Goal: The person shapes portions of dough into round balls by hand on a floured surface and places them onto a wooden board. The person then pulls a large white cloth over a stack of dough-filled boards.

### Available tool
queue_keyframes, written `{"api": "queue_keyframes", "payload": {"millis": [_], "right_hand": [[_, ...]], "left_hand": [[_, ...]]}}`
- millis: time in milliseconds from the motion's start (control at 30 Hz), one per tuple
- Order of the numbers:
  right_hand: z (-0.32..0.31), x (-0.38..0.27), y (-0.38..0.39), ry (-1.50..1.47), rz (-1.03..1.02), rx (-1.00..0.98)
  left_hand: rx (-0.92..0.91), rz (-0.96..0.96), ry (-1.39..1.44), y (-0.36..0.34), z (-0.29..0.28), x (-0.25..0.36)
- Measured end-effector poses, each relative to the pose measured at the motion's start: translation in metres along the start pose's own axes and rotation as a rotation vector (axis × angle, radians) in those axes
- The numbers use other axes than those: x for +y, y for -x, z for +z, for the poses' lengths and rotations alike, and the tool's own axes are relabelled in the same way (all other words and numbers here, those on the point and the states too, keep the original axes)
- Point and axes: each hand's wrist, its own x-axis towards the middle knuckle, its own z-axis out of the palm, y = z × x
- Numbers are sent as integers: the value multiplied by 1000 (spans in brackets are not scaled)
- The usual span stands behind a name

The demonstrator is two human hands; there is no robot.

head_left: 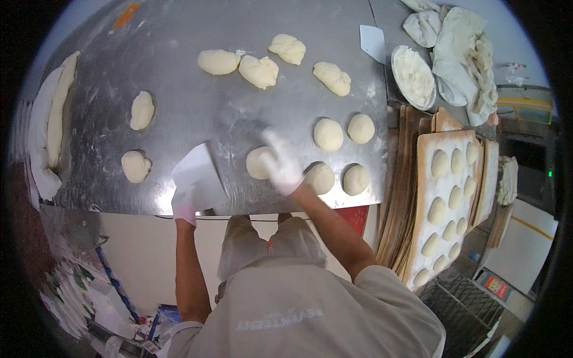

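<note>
A white flat dough scraper (199,174) is in my gloved left hand (185,201), its blade lying on or just over the steel worktop near the front edge. My gloved right hand (282,165) is beside a round dough ball (257,163) and partly covers it; the fingers look stretched out and somewhat blurred. Close to the right of that hand sit several smooth dough balls (328,135). Rougher dough pieces (258,72) lie farther back, and two more lumps (136,166) are on the left.
On the right, a floured wooden board (425,197) carries rows of dough balls, beside upright boards (401,185). A bowl of flour (413,77), another white scraper (373,43) and a crumpled cloth (462,56) are at the back right. Long cloth-wrapped dough (55,119) lies far left.
</note>
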Motion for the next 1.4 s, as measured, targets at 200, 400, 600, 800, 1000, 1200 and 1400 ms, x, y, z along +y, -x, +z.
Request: {"api": "queue_keyframes", "payload": {"millis": [200, 400, 600, 800, 1000, 1200, 1400], "right_hand": [[36, 47, 18, -145, 121, 190], [25, 60, 42, -313, 205, 273], [19, 61, 22, 34, -25, 378], [3, 83, 63, 43, -227, 73], [29, 64, 65, 129, -84, 195], [96, 16, 21, -60, 47, 151], [187, -63, -50, 189, 87, 48]], "left_hand": [[106, -238, -171, -9, 105, -2], [68, -151, 410, -29, 40, -48], [-118, -129, -310, 4, 90, -72], [181, -113, -254, 41, -32, -40], [789, -403, 377, 36, -253, -28], [130, -103, -973, -41, -323, -62], [-228, 67, -406, -85, -132, -50]]}}
